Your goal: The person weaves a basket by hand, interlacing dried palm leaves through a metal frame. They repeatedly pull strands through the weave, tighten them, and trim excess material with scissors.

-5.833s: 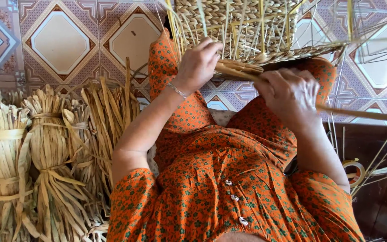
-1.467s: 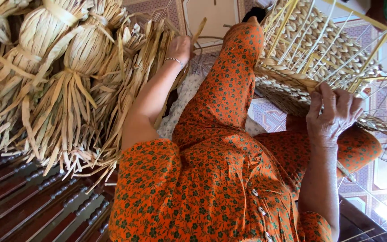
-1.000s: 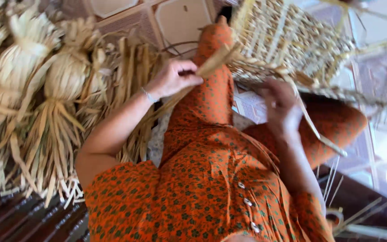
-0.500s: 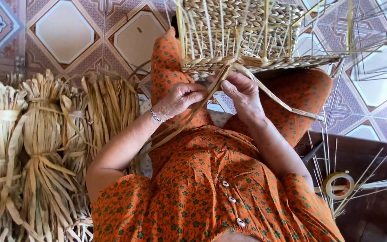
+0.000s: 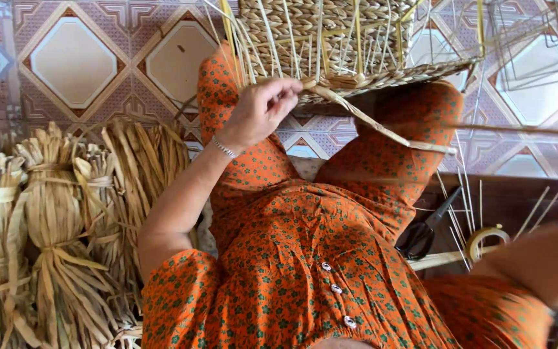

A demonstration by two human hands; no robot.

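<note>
The half-woven basket [image 5: 330,45] rests on the person's knees, far centre. The left hand [image 5: 259,110] pinches a flat straw strip [image 5: 382,129] at its rim. The right hand is out of view. Straw bundles [image 5: 53,226] lie left; scissors [image 5: 424,232] right.

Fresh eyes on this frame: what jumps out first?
The half-woven basket at top centre, loose stakes fanning from it, propped on the knees. The left hand pinches a flat straw strand at its rim. Tied bundles of dried straw stand at the left; the right arm is only a blur at lower right.
</note>
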